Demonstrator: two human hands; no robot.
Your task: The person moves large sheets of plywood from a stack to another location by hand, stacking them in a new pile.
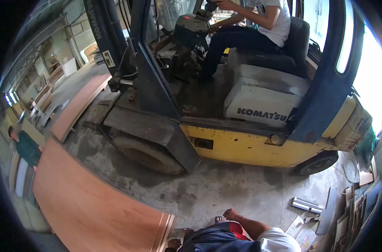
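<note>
My right hand [231, 214] hangs in front of my body above the concrete floor, its fingers curled in and nothing seen in them. Low in the view, my left hand [174, 243] is small and dark beside the corner of a stack of reddish plywood sheets [98, 201]; its fingers do not show clearly. Beyond my feet stands a yellow and blue Komatsu forklift [245, 145], side-on. A person in a white shirt [275, 19] sits on its seat with hands up near the steering wheel.
Another plywood stack [79, 105] lies past the near one, toward the forklift's front. A person in a dark green top [27, 149] stands at the left by the sheets. Boards and offcuts [359, 210] lean at the right, near a metal piece [307, 205] on the floor.
</note>
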